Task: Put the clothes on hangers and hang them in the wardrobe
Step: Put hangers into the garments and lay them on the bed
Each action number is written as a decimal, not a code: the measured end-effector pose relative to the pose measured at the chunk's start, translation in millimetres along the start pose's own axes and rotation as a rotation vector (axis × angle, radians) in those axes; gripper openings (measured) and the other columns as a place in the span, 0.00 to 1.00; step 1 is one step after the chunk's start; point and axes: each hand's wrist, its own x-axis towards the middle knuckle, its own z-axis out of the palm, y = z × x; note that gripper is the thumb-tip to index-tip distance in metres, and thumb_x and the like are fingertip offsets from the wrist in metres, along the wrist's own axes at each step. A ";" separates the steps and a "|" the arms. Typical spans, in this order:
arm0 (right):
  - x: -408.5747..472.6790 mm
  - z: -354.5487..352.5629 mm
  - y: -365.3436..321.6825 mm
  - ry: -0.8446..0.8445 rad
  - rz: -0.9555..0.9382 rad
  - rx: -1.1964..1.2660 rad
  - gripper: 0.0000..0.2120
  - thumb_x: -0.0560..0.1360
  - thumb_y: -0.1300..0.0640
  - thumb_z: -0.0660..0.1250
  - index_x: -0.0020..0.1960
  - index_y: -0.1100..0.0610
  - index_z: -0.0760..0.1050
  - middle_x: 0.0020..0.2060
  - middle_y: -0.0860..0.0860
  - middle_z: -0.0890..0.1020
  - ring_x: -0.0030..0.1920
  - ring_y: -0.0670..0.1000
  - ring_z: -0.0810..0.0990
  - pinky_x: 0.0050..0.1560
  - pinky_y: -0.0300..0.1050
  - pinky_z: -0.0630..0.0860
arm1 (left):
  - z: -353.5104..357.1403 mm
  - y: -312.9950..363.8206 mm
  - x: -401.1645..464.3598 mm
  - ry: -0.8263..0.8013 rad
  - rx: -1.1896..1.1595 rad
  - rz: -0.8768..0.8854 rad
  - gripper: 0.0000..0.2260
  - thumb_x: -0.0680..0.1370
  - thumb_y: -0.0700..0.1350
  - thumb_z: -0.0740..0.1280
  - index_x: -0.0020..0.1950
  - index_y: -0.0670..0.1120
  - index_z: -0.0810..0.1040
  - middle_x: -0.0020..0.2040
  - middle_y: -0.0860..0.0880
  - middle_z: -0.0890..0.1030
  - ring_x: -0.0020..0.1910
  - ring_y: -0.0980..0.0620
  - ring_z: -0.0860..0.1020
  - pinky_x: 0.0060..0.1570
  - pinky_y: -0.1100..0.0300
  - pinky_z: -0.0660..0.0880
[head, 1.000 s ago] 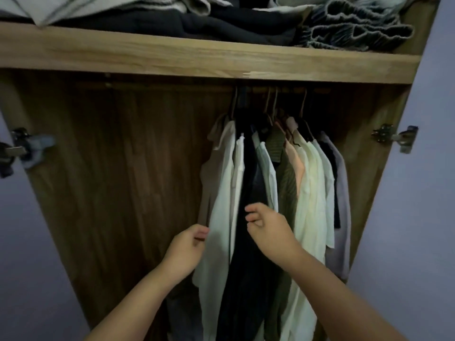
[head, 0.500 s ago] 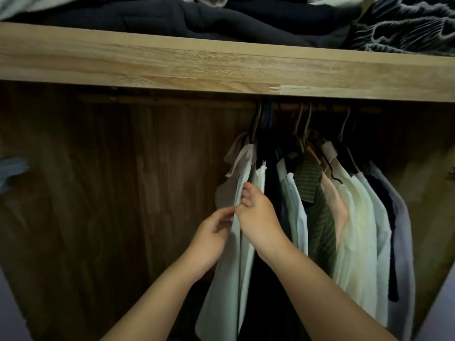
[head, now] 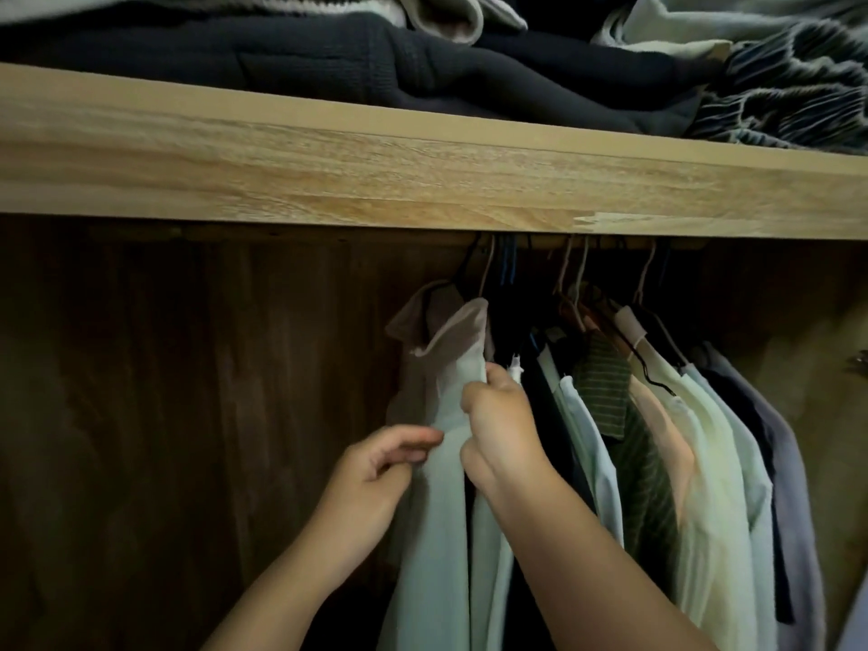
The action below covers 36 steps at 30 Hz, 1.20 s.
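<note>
Both hands have climbed up the front of the pale green shirt (head: 446, 486) since half a second ago, and the view has drawn closer under the shelf (head: 329, 166), so the hanger hooks (head: 488, 270) on the rail now show plainly.

Much of the task looks done. A row of clothes already hangs on the right part of the rail: the pale green shirt at the left end with a beige garment (head: 422, 331) just behind it, then a dark garment (head: 545, 415), a white one, a green striped top (head: 606, 397), a peach one, cream shirts (head: 704, 462) and a greyish-purple garment (head: 789, 486) at the far right. What seems left is only to settle the pale green shirt so that it hangs straight; whether more clothes wait outside the view cannot be told. Folded dark clothes (head: 422, 58) lie on the shelf above, and nothing shows whether they belong to the job.

The right hand (head: 502, 429) reaches up from the near right, knuckles toward the camera, its grip closed on the shirt's front edge just below the collar. The left hand (head: 375, 481) comes up from the near left, lower down, with thumb and forefinger narrowly apart and their tips touching the shirt's left edge; whether they pinch the cloth cannot be told.
</note>
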 end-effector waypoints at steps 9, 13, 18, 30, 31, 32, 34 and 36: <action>-5.4 -33.4 -42.6 0.052 -0.063 0.340 0.24 0.69 0.76 0.46 0.51 0.62 0.76 0.44 0.61 0.79 0.44 0.61 0.79 0.52 0.56 0.75 | 1.9 14.7 26.5 0.141 -0.098 0.090 0.19 0.76 0.28 0.57 0.46 0.50 0.78 0.45 0.51 0.80 0.39 0.65 0.77 0.41 0.72 0.72; -27.5 -67.5 -37.9 -0.086 -0.049 0.378 0.27 0.68 0.76 0.44 0.50 0.61 0.78 0.44 0.60 0.84 0.41 0.59 0.84 0.40 0.51 0.82 | -1.0 17.0 36.5 0.218 -0.128 0.131 0.18 0.77 0.29 0.57 0.45 0.52 0.77 0.45 0.53 0.78 0.39 0.65 0.76 0.40 0.74 0.71; -68.0 -109.9 -32.7 -0.136 -0.043 0.291 0.34 0.65 0.77 0.43 0.57 0.58 0.79 0.51 0.60 0.83 0.50 0.60 0.83 0.48 0.53 0.79 | 2.9 12.8 53.8 0.330 -0.075 0.240 0.17 0.76 0.30 0.58 0.46 0.53 0.75 0.49 0.51 0.76 0.39 0.61 0.73 0.35 0.79 0.69; -187.1 -217.7 -57.1 -0.006 0.024 0.056 0.28 0.47 0.72 0.59 0.46 0.67 0.82 0.43 0.67 0.81 0.39 0.63 0.83 0.33 0.51 0.80 | 58.6 26.4 55.6 0.011 0.618 0.531 0.24 0.72 0.56 0.53 0.56 0.42 0.78 0.49 0.39 0.80 0.52 0.38 0.77 0.55 0.47 0.67; -200.6 -229.1 -61.2 0.013 0.026 0.020 0.27 0.47 0.71 0.59 0.44 0.66 0.82 0.41 0.66 0.81 0.37 0.62 0.82 0.32 0.49 0.80 | 66.9 30.4 47.2 -0.002 0.586 0.550 0.21 0.73 0.56 0.55 0.49 0.42 0.79 0.40 0.42 0.80 0.45 0.39 0.78 0.46 0.52 0.68; -213.7 -239.8 -66.2 0.040 0.036 -0.026 0.25 0.47 0.71 0.59 0.42 0.66 0.82 0.39 0.65 0.81 0.35 0.60 0.82 0.31 0.47 0.79 | 75.6 35.5 36.4 -0.021 0.542 0.549 0.18 0.72 0.55 0.57 0.44 0.43 0.78 0.35 0.44 0.78 0.39 0.40 0.78 0.40 0.54 0.67; -245.3 -262.8 -77.9 0.096 0.056 -0.138 0.20 0.49 0.71 0.60 0.39 0.64 0.80 0.36 0.61 0.80 0.33 0.57 0.81 0.29 0.44 0.77 | 100.3 43.6 12.4 -0.059 0.478 0.537 0.15 0.72 0.56 0.58 0.39 0.46 0.76 0.31 0.47 0.76 0.35 0.42 0.76 0.35 0.53 0.69; -270.2 -280.8 -87.9 0.164 0.067 -0.268 0.14 0.55 0.69 0.61 0.38 0.63 0.78 0.35 0.59 0.79 0.32 0.54 0.79 0.30 0.41 0.75 | 121.1 48.8 -9.8 -0.047 0.434 0.520 0.18 0.71 0.60 0.57 0.38 0.47 0.75 0.30 0.47 0.76 0.33 0.42 0.75 0.34 0.51 0.71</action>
